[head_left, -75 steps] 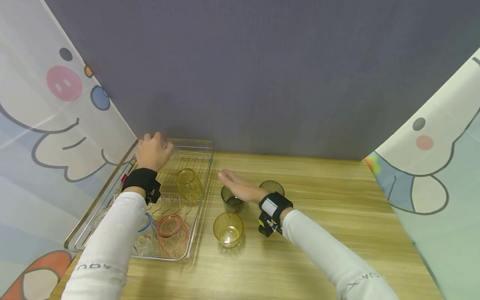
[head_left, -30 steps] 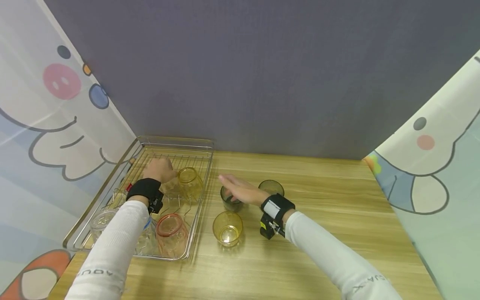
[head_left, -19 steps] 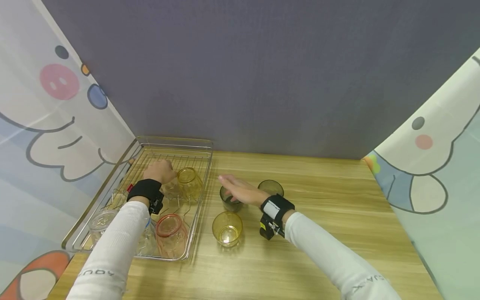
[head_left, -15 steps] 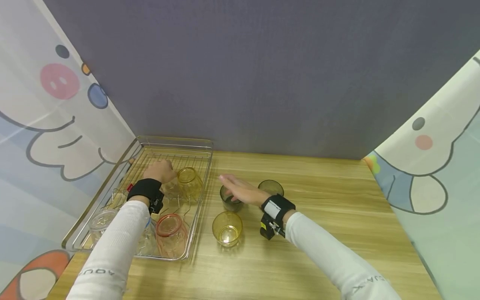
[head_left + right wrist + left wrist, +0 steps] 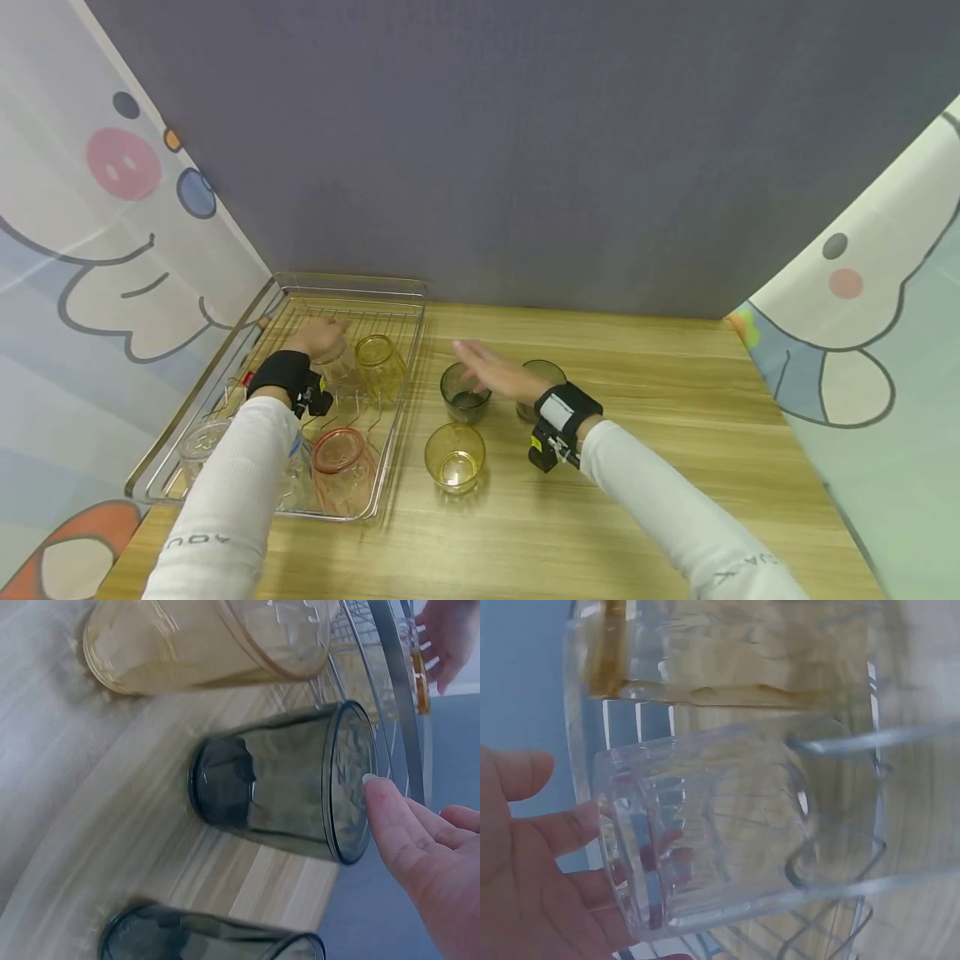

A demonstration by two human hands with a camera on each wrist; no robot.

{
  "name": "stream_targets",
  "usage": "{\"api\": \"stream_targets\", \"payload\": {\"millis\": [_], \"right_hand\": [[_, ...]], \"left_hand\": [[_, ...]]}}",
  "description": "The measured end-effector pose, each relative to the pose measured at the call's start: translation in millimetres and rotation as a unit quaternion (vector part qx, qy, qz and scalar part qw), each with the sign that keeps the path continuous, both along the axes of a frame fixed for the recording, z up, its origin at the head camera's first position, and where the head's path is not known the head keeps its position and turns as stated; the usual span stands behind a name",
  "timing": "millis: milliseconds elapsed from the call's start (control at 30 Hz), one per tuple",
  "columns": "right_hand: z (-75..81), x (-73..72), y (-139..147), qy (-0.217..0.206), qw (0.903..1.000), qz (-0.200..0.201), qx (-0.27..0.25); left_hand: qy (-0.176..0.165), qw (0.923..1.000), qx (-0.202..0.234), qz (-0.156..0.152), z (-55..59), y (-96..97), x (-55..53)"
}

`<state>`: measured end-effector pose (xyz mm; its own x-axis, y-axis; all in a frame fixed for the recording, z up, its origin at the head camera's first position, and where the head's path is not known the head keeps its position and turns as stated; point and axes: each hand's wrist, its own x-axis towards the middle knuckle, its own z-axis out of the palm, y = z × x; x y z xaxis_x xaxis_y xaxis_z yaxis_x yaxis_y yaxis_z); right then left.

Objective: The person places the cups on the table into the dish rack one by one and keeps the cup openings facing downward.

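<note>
My left hand [image 5: 317,336] is over the wire rack, just at the end of a clear glass [image 5: 727,832] that stands upside down there. In the left wrist view its thumb is apart from the glass, and the fingers are loosely spread around the base. An upturned amber glass [image 5: 381,367] stands right beside that one. My right hand [image 5: 498,373], fingers extended, hovers over the rim of an upright smoky grey glass [image 5: 289,780] on the table. Whether a fingertip touches that rim I cannot tell. A second smoky glass [image 5: 543,375] is behind the right wrist.
The rack [image 5: 382,483] stands at the left of the wooden table. At its front are a red-rimmed glass [image 5: 343,475], a blue-rimmed glass [image 5: 295,483] partly behind my left sleeve, and a clear glass [image 5: 197,450]. An upright amber glass [image 5: 455,458] stands near the rack's right side.
My left hand came down from the rack's back with the clear glass, which now stands beside the amber one; its fingers have loosened. The right hand has shifted slightly right.
</note>
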<state>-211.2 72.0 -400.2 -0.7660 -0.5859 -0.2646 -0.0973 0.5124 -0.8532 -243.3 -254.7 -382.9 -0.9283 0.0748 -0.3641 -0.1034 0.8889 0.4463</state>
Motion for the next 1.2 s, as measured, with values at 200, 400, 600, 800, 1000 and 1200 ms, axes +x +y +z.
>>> {"api": "stream_targets", "payload": {"millis": [200,400,600,800,1000,1200], "right_hand": [[2.0,-3.5,10.2,0.001,0.9996,-0.012,-0.027],[4.1,-7.6,24.6,-0.008,0.998,-0.036,-0.051],[9.0,-15.9,42.8,0.015,0.9966,-0.063,-0.051],[15.8,-22.9,62.2,0.027,0.9938,-0.074,-0.079],[18.7,-29.9,80.9,0.034,0.9928,-0.085,-0.078],[21.0,-36.8,96.6,0.047,0.9918,-0.1,-0.065]], "left_hand": [[0.004,0.9979,0.052,0.038,-3.6,-8.8,-6.2],[-0.001,0.9906,0.095,0.099,-0.1,-9.9,-3.5],[0.018,0.9897,0.101,0.1,4.8,-6.1,-1.3],[0.059,0.9929,0.076,0.071,10.1,-2.5,-0.2],[0.102,0.992,0.056,0.049,15.8,5.2,0.8],[0.134,0.9899,0.023,0.04,20.5,15.1,-1.2]]}}
